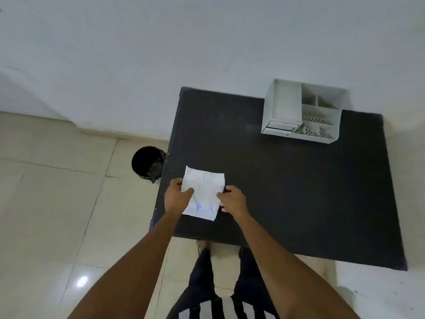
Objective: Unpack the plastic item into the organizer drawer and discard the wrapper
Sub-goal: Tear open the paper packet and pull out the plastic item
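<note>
A white wrapped package (204, 189) with faint blue print lies near the front left of the black table (287, 192). My left hand (177, 196) grips its left edge, thumb on top. My right hand (232, 200) pinches its right edge. What the wrapper holds is hidden. A white desk organizer (303, 111) with several compartments and a small low drawer at its front left stands at the table's far right corner, well away from both hands. A black waste bin (148, 163) stands on the floor by the table's left edge.
A white wall runs behind the table. Beige floor tiles spread to the left. My legs and feet show below the table's front edge.
</note>
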